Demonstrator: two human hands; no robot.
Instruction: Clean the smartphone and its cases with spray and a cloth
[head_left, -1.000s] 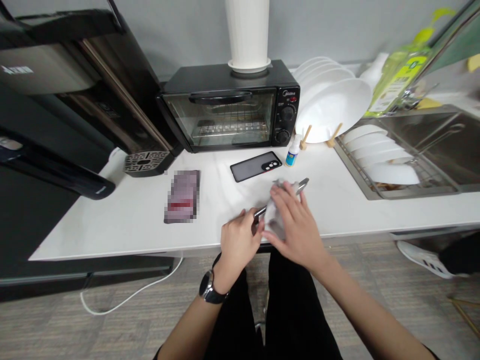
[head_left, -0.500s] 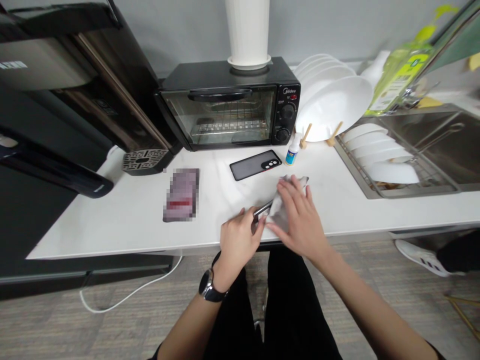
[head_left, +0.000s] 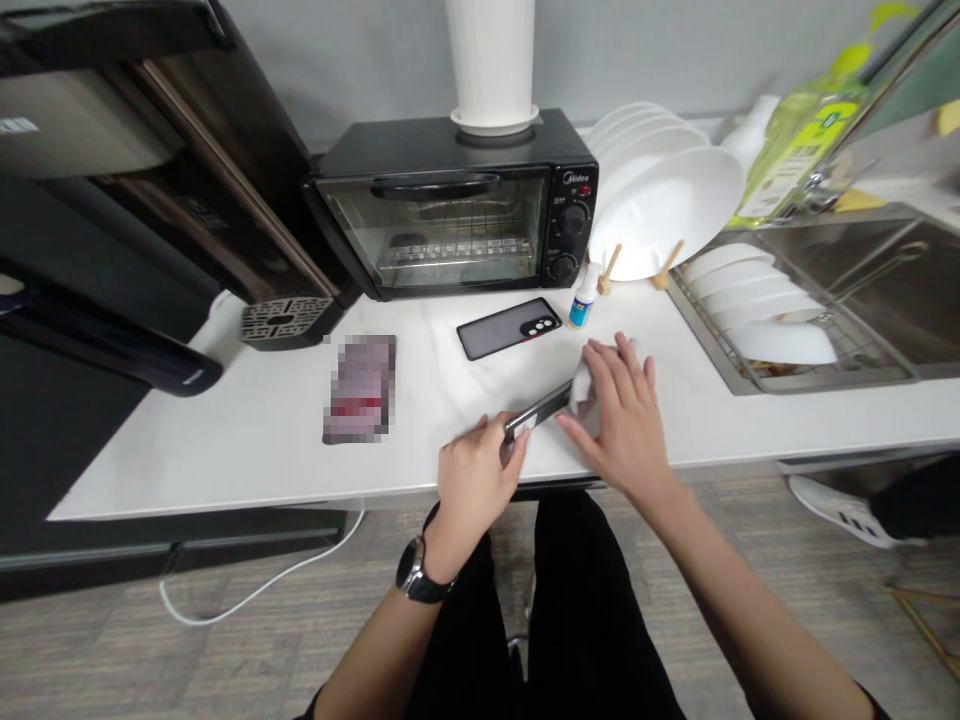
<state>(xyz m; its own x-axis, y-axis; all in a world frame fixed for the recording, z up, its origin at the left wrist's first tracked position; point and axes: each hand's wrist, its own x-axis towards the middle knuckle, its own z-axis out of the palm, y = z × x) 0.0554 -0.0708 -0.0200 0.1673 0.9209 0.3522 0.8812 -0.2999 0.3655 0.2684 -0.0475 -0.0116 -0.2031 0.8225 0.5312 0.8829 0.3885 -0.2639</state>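
Observation:
My left hand (head_left: 478,468) is closed on the near-left end of a smartphone (head_left: 546,405), which is tilted up on its edge above the white counter. My right hand (head_left: 624,420) grips a pale cloth (head_left: 582,386), wrapped about the phone's far-right end. That end is hidden by cloth and fingers. Beyond the hands lies a phone case (head_left: 510,329) with a clear grey back and black rim. Close to its right end stands a small white spray bottle (head_left: 583,297) with a blue label. A pixelated purplish flat object (head_left: 364,390) lies to the left.
A black toaster oven (head_left: 450,205) stands behind the case, carrying a white pot (head_left: 491,60). White plates (head_left: 664,215) in a wooden rack are right of it. Farther right, a sink holds bowls (head_left: 757,300). A black machine (head_left: 292,318) is at left. Someone's shoe (head_left: 844,510) shows at lower right.
My right hand and the cloth have slid right along the phone, uncovering more of its middle. The left hand keeps its hold in nearly the same place.

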